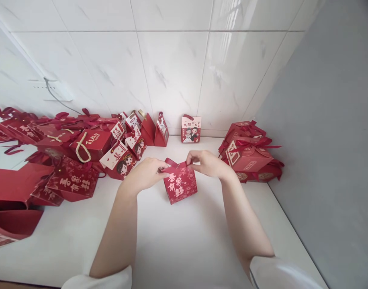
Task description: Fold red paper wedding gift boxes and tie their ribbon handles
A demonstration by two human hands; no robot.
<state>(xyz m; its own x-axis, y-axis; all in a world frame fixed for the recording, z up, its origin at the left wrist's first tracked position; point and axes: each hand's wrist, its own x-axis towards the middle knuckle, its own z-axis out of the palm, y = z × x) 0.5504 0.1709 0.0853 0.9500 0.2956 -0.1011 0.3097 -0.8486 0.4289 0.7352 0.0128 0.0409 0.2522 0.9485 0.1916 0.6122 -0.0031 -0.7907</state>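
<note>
A small red gift box with white characters on its front stands on the white table in the middle. My left hand pinches its top left edge with closed fingers. My right hand grips the top right edge by the red ribbon handle, fingers closed. Both hands meet above the box's top.
A heap of red gift boxes and bags fills the left side. A pink box with a cartoon couple stands at the tiled wall. A stack of ribboned red boxes sits at the right, by a grey wall.
</note>
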